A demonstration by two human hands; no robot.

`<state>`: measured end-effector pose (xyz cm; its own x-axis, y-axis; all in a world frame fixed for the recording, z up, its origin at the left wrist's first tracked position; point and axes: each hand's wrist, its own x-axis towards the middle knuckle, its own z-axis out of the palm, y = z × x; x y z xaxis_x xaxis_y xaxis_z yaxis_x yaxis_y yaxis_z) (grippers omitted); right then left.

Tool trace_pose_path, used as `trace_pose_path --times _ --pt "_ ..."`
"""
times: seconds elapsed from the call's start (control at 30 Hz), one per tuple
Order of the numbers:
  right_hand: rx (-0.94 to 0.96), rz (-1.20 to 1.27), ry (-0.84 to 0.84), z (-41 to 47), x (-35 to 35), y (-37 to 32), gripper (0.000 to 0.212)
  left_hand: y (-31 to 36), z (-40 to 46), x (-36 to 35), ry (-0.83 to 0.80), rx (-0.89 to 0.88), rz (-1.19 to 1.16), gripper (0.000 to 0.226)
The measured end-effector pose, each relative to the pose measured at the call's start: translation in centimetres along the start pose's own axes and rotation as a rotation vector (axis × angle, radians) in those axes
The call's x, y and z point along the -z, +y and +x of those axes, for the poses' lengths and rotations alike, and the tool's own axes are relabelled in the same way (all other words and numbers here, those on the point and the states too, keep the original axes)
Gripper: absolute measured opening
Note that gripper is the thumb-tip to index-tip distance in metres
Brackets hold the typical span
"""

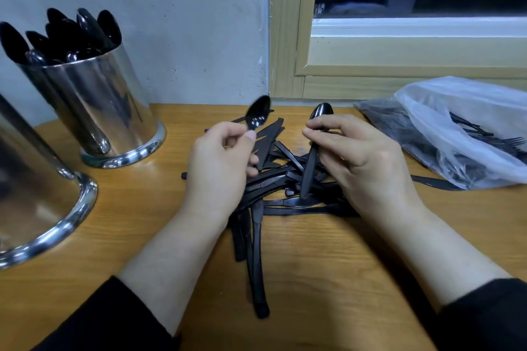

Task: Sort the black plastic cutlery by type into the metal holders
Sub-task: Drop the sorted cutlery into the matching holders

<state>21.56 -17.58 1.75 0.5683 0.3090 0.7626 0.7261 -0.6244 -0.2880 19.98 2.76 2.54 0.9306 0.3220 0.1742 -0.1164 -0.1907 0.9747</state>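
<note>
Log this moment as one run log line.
left hand: holds spoon | right hand: holds second spoon | spoon holder: part-filled | pile: unsorted

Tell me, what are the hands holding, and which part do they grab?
Each holds a black spoon by its handle: left hand pinches its spoon just below the bowl; right hand grips the other spoon there too.
</note>
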Motion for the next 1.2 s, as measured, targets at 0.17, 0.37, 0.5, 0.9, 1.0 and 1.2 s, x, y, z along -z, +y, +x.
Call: trace_pose_path --times 0.17,0.37,0.5,0.9,1.0,1.2 --pt "0.177 0.029 0.029 0.0 -1.2 -3.2 0.024 1.1 -4.3 2.2 -0.143 0.218 -0.175 0.022" --pt "0.195 -0.056 0.027 -1.2 -2.1 -6.8 0.024 1.5 -7.7 3.7 -0.380 0.387 -0.322 0.036" --pt "0.185 -0.061 -0.028 -1.8 -1.9 -8.4 0.028 1.2 -7.5 5.0 -0.475 0.374 -0.411 0.031" --pt "-0.427 -0.110 -0.141 -3.7 3.5 -3.6 0.019 0.9 -6.9 5.9 -0.361 0.138 -0.056 0.029" --pt "-0.613 -0.232 -0.364 -5.2 5.5 -1.5 0.027 0.5 -6.8 5.6 -0.270 0.070 -0.020 0.033" --pt "-0.691 -0.257 -0.502 -5.2 5.6 -1.4 0.016 0.0 -6.7 5.6 -0.149 0.112 -0.081 0.024"
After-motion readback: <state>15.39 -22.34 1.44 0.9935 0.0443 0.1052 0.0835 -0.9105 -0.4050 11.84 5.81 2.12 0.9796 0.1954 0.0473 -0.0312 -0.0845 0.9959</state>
